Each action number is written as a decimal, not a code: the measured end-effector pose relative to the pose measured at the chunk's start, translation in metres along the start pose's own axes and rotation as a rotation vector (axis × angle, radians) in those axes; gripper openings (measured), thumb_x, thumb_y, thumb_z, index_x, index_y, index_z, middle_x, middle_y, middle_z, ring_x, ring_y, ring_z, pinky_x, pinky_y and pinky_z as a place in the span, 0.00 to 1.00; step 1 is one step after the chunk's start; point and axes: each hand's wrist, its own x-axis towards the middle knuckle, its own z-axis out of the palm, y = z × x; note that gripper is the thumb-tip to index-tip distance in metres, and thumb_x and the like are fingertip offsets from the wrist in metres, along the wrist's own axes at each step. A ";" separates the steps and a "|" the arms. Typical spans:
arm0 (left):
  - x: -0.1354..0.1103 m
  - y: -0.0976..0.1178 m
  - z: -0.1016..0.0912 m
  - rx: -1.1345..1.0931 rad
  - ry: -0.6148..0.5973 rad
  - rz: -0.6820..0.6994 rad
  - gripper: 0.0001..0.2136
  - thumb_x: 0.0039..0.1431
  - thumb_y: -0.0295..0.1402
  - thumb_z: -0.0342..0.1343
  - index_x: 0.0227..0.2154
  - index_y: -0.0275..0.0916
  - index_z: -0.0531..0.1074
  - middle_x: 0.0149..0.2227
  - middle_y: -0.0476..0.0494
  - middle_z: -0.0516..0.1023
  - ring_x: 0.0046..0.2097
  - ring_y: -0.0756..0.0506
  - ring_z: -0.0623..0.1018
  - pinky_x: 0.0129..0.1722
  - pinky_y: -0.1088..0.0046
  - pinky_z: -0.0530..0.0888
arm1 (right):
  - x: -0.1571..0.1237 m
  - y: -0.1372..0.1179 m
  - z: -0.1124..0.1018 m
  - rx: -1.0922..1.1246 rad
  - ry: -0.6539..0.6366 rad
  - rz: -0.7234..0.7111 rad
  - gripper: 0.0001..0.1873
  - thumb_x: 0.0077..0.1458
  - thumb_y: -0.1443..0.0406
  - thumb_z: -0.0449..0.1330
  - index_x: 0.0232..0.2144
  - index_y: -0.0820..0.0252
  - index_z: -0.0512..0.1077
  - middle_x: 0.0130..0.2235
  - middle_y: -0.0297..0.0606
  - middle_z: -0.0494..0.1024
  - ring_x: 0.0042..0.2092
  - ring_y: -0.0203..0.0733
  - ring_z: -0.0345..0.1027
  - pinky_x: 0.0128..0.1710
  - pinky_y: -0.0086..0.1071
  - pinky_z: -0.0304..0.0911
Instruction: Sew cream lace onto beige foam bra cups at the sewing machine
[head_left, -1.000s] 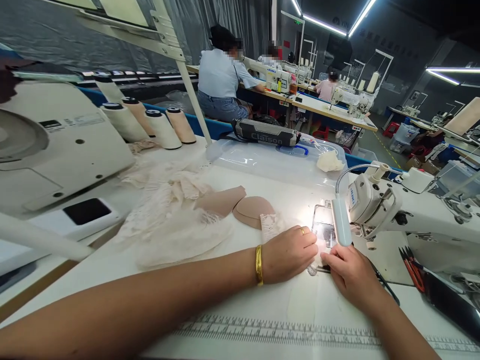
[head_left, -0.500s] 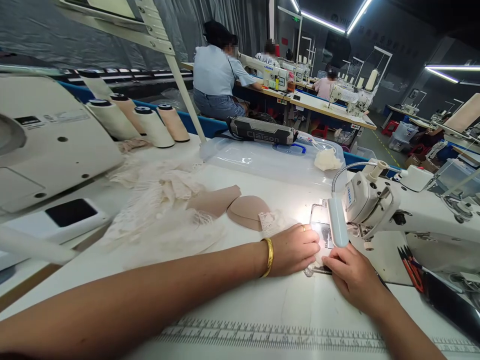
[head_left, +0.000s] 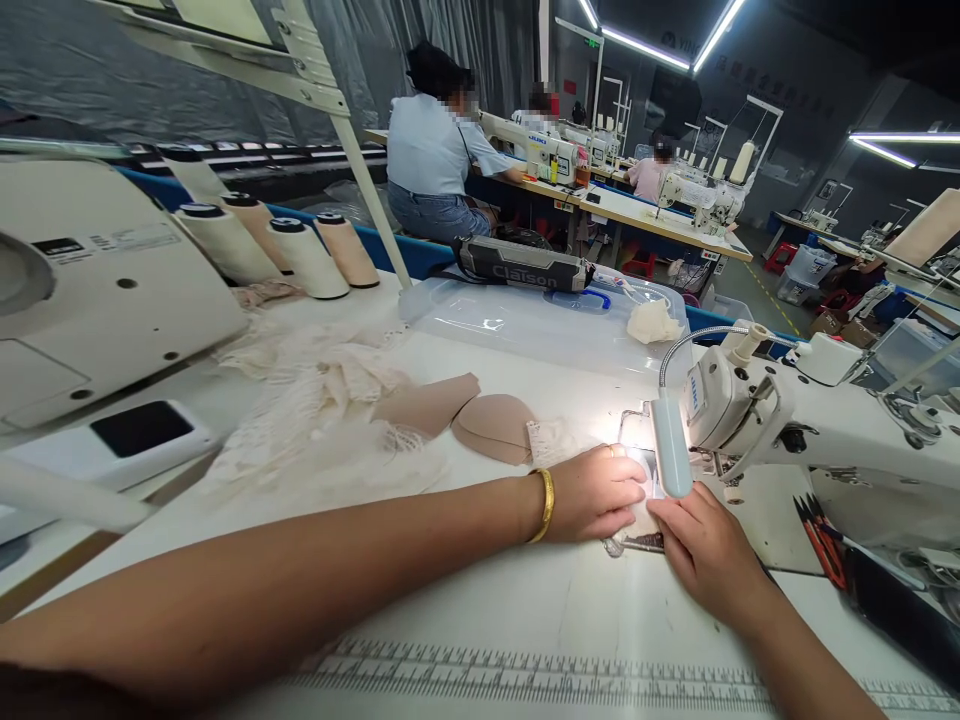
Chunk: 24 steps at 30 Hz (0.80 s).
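Observation:
My left hand (head_left: 600, 492), with a gold bangle and a ring, rests at the sewing machine's plate, its fingers bent together on a pale piece of fabric (head_left: 641, 515). Close on its right, my right hand (head_left: 705, 545) pinches the near edge of the same fabric with thumb and forefinger. Brightly lit, the fabric lies mostly under my fingers. The white sewing machine (head_left: 750, 400) stands over it, and its lamp (head_left: 671, 445) hides the needle area. Left of my left hand lie beige bra cups (head_left: 491, 428) with a strip of lace (head_left: 551, 440) beside them.
Sheer cream lace (head_left: 315, 400) is heaped to the left, below several thread cones (head_left: 307, 258). A clear plastic lid (head_left: 510, 315) carries a black Claison device (head_left: 525, 262). Red-handled snips (head_left: 821, 540) lie right; a printed ruler (head_left: 525, 670) runs along the front. Other people sit behind.
My left hand has slid slightly right and up toward the lamp, the fabric beneath it shifting too. My right hand stays nearly in place, its fingers still at the fabric.

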 end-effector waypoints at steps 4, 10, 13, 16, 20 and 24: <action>0.008 -0.006 -0.001 -0.031 0.029 0.050 0.07 0.64 0.32 0.54 0.32 0.37 0.74 0.38 0.41 0.78 0.39 0.43 0.73 0.45 0.64 0.71 | 0.002 0.002 0.003 -0.069 0.045 0.021 0.13 0.65 0.72 0.50 0.44 0.57 0.72 0.35 0.40 0.73 0.36 0.44 0.65 0.33 0.33 0.60; 0.015 -0.014 0.004 -0.101 0.038 0.059 0.07 0.64 0.31 0.52 0.34 0.38 0.76 0.40 0.40 0.80 0.39 0.42 0.74 0.49 0.63 0.71 | 0.002 0.004 0.006 -0.117 0.055 0.061 0.12 0.65 0.72 0.49 0.33 0.56 0.70 0.39 0.43 0.75 0.41 0.46 0.69 0.38 0.35 0.64; 0.017 -0.017 0.005 -0.132 0.032 0.044 0.09 0.64 0.32 0.52 0.34 0.39 0.77 0.40 0.39 0.80 0.40 0.42 0.74 0.49 0.63 0.71 | 0.002 0.005 0.007 -0.155 0.053 0.089 0.12 0.64 0.72 0.49 0.37 0.56 0.71 0.39 0.43 0.75 0.41 0.46 0.69 0.36 0.34 0.64; 0.018 -0.017 0.004 -0.142 0.023 0.034 0.10 0.64 0.32 0.51 0.34 0.39 0.78 0.40 0.39 0.80 0.40 0.42 0.74 0.49 0.63 0.70 | 0.001 0.005 0.008 -0.167 0.042 0.100 0.12 0.64 0.72 0.49 0.38 0.56 0.72 0.39 0.43 0.75 0.42 0.47 0.70 0.36 0.34 0.64; 0.018 -0.015 0.001 -0.147 0.017 0.025 0.10 0.63 0.31 0.51 0.34 0.40 0.78 0.41 0.39 0.80 0.41 0.41 0.74 0.50 0.63 0.70 | 0.001 0.005 0.008 -0.172 0.035 0.099 0.14 0.63 0.73 0.49 0.39 0.56 0.73 0.40 0.43 0.76 0.42 0.47 0.70 0.37 0.34 0.65; 0.019 -0.014 0.000 -0.119 -0.005 0.021 0.10 0.64 0.30 0.50 0.35 0.39 0.77 0.45 0.38 0.80 0.44 0.41 0.75 0.52 0.64 0.68 | 0.000 0.006 0.008 -0.170 0.052 0.085 0.17 0.63 0.73 0.48 0.46 0.55 0.73 0.42 0.45 0.76 0.44 0.48 0.71 0.37 0.35 0.66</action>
